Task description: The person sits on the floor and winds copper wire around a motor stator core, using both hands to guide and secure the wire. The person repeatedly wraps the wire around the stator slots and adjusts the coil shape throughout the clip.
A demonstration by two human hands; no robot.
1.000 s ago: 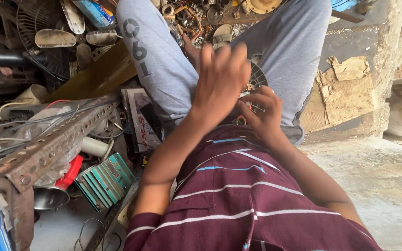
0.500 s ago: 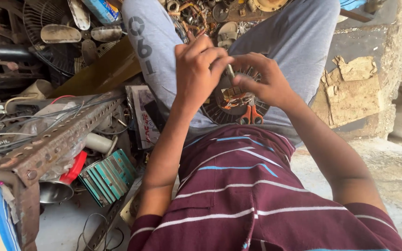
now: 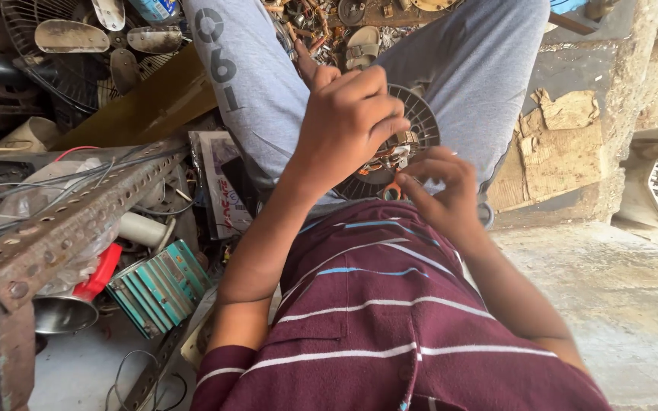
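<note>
The left hand [image 3: 348, 125] has risen, fingers curled together above the round motor [image 3: 413, 125]; the right hand [image 3: 439, 190] pinches its windings.

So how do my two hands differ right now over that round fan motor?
The left hand is raised, curled into a loose fist with its back to the camera; the right hand sits lower, fingers spread. The left covers the round fan motor from above; the right works at its near edge. Both are bare.

Rusty perforated metal angle bar [image 3: 62, 228]
</note>
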